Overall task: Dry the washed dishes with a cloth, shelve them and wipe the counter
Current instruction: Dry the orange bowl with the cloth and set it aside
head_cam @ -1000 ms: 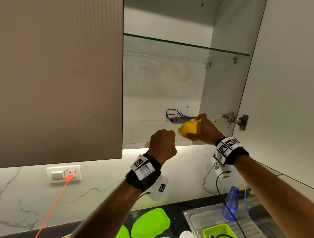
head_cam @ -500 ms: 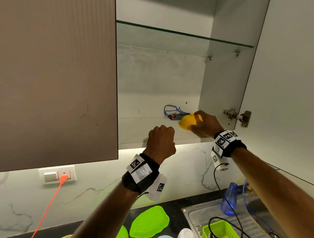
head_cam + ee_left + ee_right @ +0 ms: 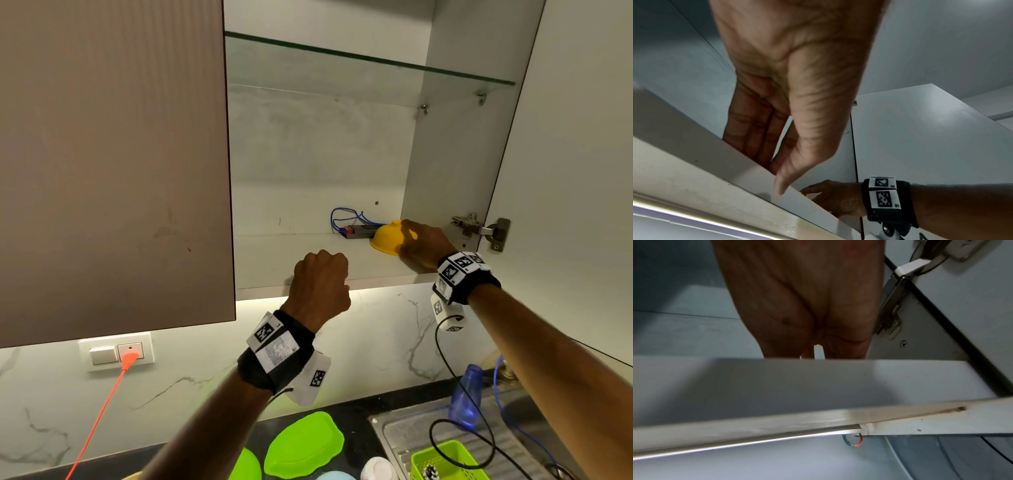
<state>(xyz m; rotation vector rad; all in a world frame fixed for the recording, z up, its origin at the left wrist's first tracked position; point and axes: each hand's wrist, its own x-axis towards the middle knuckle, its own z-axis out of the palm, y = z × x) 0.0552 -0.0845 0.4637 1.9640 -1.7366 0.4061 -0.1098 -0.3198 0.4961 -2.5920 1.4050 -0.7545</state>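
Shelving in progress: yellow bowl (image 3: 385, 240) inverted on cabinet shelf (image 3: 308, 260), centre right, under grasping right hand (image 3: 423, 245); left hand (image 3: 320, 284) loose, holding nothing; green plates (image 3: 303, 445) pending on desk (image 3: 356, 414), bottom.

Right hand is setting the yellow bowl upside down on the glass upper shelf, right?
Not the glass shelf. The head view shows the right hand on the yellow bowl, upside down, on the cabinet's bottom shelf, near the right wall. The glass shelf is well above it with nothing visible on it.
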